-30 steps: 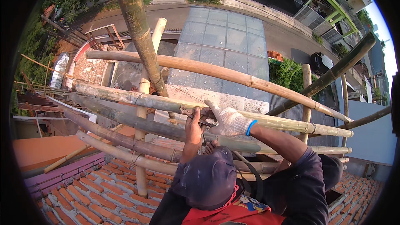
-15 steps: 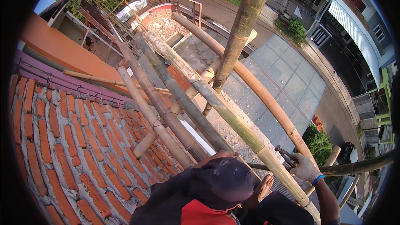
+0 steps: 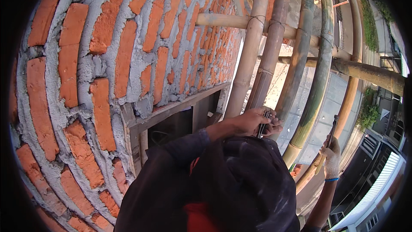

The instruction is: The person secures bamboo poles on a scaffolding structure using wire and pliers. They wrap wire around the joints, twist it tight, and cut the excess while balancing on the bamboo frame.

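Bare left hand point(image 3: 251, 122) clenched on dark tool point(image 3: 262, 125) at bamboo pole point(image 3: 268, 56); gloved right hand point(image 3: 330, 157) grips pliers point(image 3: 332, 125), far right.

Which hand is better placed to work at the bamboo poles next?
Probably left: left hand rests at the bamboo poles gripping a thin metal piece; gloved right hand holds a dark tool farther out.
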A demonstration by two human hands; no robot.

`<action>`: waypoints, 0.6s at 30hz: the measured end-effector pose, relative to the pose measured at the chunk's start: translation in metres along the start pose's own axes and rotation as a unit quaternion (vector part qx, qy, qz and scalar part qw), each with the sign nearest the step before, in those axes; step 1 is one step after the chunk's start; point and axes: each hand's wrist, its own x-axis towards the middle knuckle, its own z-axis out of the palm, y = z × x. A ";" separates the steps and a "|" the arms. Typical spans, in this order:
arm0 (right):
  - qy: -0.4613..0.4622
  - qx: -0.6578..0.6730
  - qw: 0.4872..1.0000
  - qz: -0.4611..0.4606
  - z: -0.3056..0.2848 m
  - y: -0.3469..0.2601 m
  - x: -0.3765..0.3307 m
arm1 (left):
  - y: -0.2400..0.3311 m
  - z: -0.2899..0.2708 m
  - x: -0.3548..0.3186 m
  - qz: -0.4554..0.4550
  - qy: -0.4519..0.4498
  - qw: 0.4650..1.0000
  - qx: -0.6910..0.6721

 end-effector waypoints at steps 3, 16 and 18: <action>-0.061 0.017 0.998 0.009 0.012 -0.021 0.025 | -0.003 -0.015 -0.017 0.112 0.070 0.984 -0.118; -0.189 0.150 0.966 0.091 0.051 -0.024 0.024 | 0.000 -0.030 -0.017 0.071 0.181 0.980 0.033; -0.178 0.152 0.969 0.083 0.043 -0.014 0.015 | 0.000 -0.036 -0.011 0.051 0.181 0.982 0.016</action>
